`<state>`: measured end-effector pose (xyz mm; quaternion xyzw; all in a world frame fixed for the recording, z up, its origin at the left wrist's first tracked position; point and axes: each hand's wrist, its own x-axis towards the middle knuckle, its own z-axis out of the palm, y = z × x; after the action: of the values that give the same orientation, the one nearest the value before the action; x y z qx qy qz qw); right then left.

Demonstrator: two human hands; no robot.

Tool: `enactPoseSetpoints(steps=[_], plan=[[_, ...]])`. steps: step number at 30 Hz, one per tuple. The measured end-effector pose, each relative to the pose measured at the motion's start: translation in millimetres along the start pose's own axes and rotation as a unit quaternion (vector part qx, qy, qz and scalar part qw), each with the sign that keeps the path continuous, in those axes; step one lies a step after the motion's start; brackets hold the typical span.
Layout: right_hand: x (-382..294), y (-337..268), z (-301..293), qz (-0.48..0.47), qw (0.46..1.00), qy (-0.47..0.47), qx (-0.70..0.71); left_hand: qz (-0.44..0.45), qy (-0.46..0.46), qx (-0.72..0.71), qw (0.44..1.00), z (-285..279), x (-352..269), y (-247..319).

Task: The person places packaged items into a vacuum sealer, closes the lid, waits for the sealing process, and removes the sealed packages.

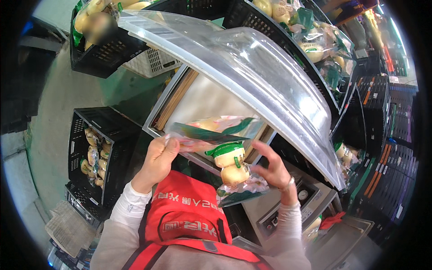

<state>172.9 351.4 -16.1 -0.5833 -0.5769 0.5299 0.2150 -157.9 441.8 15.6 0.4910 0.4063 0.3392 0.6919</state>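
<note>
My left hand (158, 158) pinches the edge of a printed clear plastic bag (209, 130) between thumb and fingers, over the front rim of a chamber vacuum sealer (261, 155). Just below hangs a packed piece of pale yellow, gourd-shaped produce (234, 165) under a green printed band. Blur hides whether the plastic around it belongs to the same bag. To its right, my right hand (275, 167) has its thumb and fingers apart and holds nothing; its fingertips are close to the plastic. The sealer's clear domed lid (270, 64) stands raised above both hands.
A black crate (108, 135) of packed produce stands at left. More filled crates sit behind the lid, including a black crate (101, 64) and a large black crate (290, 40). Stacked folded crates (388, 175) line the right side. A gauge (302, 194) marks the sealer's front panel.
</note>
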Motion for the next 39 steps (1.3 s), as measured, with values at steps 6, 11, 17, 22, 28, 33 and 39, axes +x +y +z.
enactPoseSetpoints(steps=[6,11,17,22,28,33,39], plan=[[79.2,64.9,24.0,-0.117,0.939,0.170,0.274,0.007,-0.083,0.000,0.997,-1.9,34.3,-12.2],[104.2,83.8,23.8,-0.063,0.838,0.316,0.441,0.002,-0.062,-0.002,0.998,-7.2,51.0,-40.0],[115.9,15.7,-13.4,-0.032,0.892,0.381,0.242,0.086,0.017,-0.148,0.985,47.6,60.9,-107.6],[198.8,20.8,-25.0,-0.020,0.950,0.305,0.060,-0.053,0.123,-0.194,0.972,56.3,92.7,-139.3],[310.9,74.2,-5.2,-0.064,0.972,0.212,-0.075,-0.051,0.332,-0.343,0.877,44.8,142.1,-213.1],[351.0,59.8,15.0,0.043,0.981,0.180,-0.063,-0.065,0.410,-0.405,0.815,25.5,150.9,-207.9],[369.4,59.4,24.7,0.034,0.974,0.187,-0.124,-0.100,0.418,-0.456,0.779,17.9,157.9,-217.9]])
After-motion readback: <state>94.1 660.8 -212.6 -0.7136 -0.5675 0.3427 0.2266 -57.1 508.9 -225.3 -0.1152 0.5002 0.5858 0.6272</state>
